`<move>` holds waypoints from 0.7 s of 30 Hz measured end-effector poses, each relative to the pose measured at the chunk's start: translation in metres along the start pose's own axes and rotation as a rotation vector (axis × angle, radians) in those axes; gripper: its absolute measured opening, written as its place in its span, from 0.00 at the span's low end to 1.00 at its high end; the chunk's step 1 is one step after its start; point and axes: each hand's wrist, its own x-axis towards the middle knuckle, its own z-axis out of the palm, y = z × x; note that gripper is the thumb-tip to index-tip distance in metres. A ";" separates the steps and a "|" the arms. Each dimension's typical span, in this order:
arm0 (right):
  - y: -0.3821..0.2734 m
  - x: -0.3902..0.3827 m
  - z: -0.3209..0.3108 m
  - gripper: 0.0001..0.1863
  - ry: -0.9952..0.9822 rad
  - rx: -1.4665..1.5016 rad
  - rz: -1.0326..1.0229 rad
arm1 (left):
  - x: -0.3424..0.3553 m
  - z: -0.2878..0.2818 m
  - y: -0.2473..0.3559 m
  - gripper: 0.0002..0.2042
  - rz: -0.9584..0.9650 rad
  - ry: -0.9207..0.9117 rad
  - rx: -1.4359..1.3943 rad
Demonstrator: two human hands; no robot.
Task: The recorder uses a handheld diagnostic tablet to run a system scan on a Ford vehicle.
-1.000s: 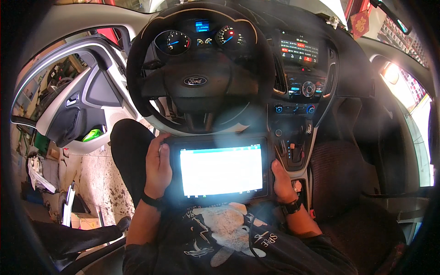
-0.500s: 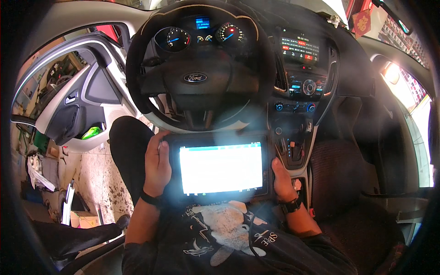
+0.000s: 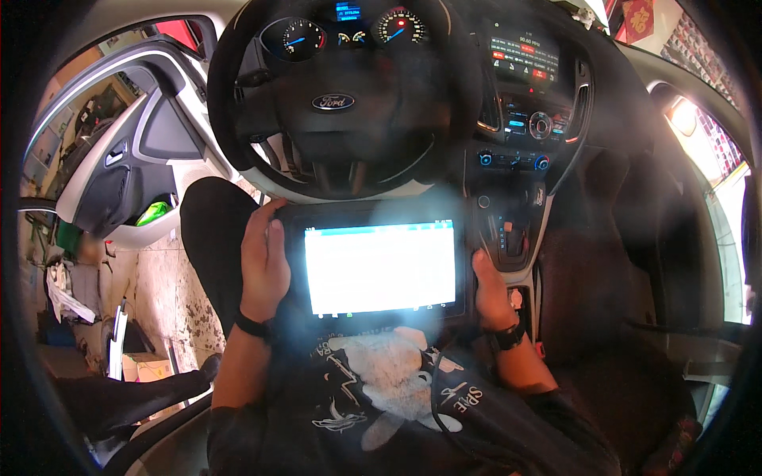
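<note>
A black tablet-like device (image 3: 381, 274) with a glaring white screen rests above my lap, held between both hands. My left hand (image 3: 263, 262) grips its left edge, thumb on the front and fingers mostly hidden behind. On the opposite side, my right hand (image 3: 493, 292) holds the right edge with the thumb upright, its other fingers out of sight. What the screen displays is washed out by the glare. A dark cable (image 3: 436, 389) hangs below the tablet across my dark printed shirt.
Just beyond the tablet is the steering wheel (image 3: 223, 99), with lit gauges behind it. The centre console carries a lit display (image 3: 524, 59) and a gear lever (image 3: 510, 232). At left, the car door (image 3: 171, 131) stands open; another person's dark-clothed leg (image 3: 135, 397) shows outside.
The view has tilted slightly, so the wheel, dashboard and tablet sit higher in the picture. Both hands keep the same hold on the tablet.
</note>
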 end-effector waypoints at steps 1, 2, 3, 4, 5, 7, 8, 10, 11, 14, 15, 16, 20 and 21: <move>-0.001 0.000 0.000 0.33 -0.004 0.024 -0.018 | 0.000 0.000 0.000 0.17 0.017 0.006 -0.011; 0.000 -0.002 0.001 0.35 -0.009 0.047 -0.036 | 0.000 0.001 0.000 0.17 0.013 0.004 -0.011; 0.004 -0.001 0.000 0.35 -0.010 0.048 -0.033 | 0.001 0.001 -0.001 0.16 0.084 0.041 0.024; 0.010 0.001 -0.001 0.36 0.001 0.070 -0.022 | 0.000 0.001 -0.001 0.15 0.154 0.079 0.059; 0.015 0.003 -0.002 0.37 0.011 0.092 -0.011 | 0.000 0.000 0.001 0.15 0.151 0.078 0.060; 0.017 0.002 -0.001 0.37 0.043 0.077 -0.003 | 0.001 -0.003 0.009 0.14 0.409 0.133 0.365; 0.018 0.002 -0.001 0.37 0.073 0.062 0.002 | 0.000 -0.004 0.011 0.14 0.406 0.130 0.362; 0.022 0.004 0.000 0.36 0.077 0.092 0.007 | -0.005 -0.006 0.014 0.13 0.553 0.103 0.347; 0.023 0.004 0.000 0.35 0.084 0.121 0.008 | -0.006 -0.005 0.017 0.13 0.549 0.100 0.348; -0.015 -0.007 0.011 0.33 0.013 0.128 -0.065 | -0.010 -0.005 0.026 0.11 0.538 0.043 0.320; -0.015 -0.006 0.011 0.33 0.013 0.128 -0.063 | -0.008 -0.006 0.028 0.11 0.548 0.028 0.339; -0.013 -0.005 0.010 0.32 0.015 0.115 -0.075 | -0.007 -0.007 0.029 0.11 0.557 0.013 0.358; 0.001 -0.002 0.004 0.32 0.052 0.025 -0.059 | -0.004 -0.005 0.029 0.11 0.590 -0.013 0.397; -0.003 -0.004 0.006 0.32 0.053 0.026 -0.055 | -0.004 -0.004 0.029 0.11 0.579 -0.019 0.396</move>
